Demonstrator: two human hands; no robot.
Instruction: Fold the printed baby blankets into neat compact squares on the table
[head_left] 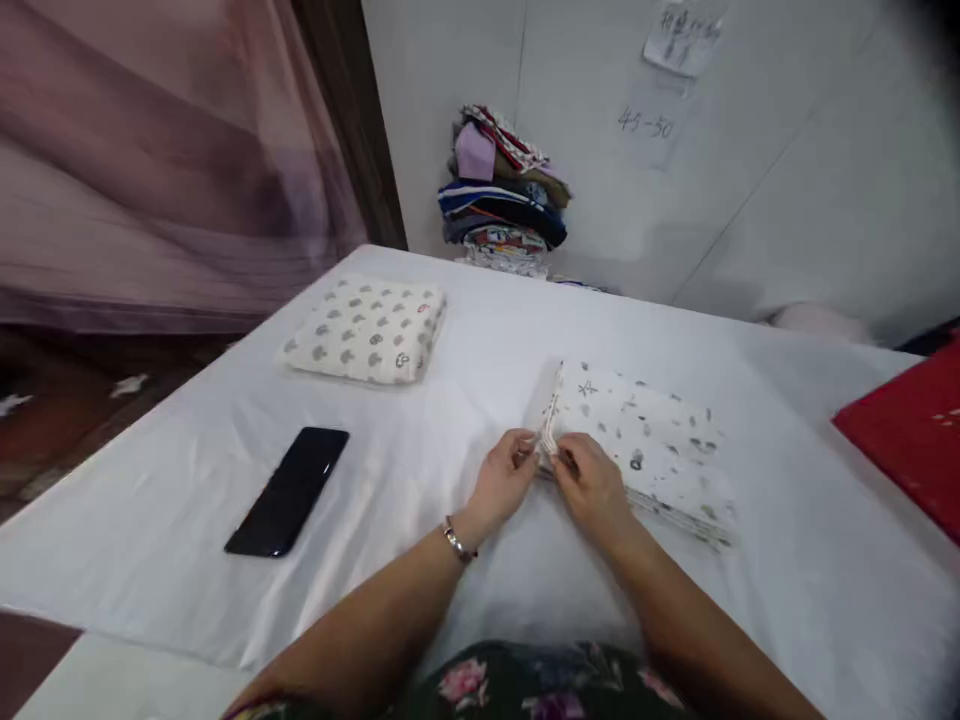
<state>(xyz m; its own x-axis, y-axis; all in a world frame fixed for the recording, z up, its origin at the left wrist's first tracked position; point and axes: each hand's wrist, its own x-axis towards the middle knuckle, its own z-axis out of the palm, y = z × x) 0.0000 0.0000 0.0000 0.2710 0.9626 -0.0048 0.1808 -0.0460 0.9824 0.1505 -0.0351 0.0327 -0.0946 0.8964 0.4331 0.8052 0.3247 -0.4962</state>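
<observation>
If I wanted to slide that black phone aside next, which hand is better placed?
Probably your left hand: the phone lies on that side, with nothing visible between them. Your right hand is farther away, pinching the folded cloth near its left edge.

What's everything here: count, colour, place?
Cloth-covered table: 1, white, centre
Folded printed fabric: 1, white, right
Folded patterned fabric: 1, cream, left
Flat phone: 1, black, left
Textile pile: 1, multicoloured, back
Draped curtain: 1, pink, left
Upright post: 1, brown, back
Panelled wall: 1, whitish, back
Paper signs: 2, whitish, wall
Angular object: 1, red, right
Metal bracelet: 1, silver, wrist
Floral garment: 1, green, bottom
Left hand, right hand: 2, bare, at printed fabric
</observation>
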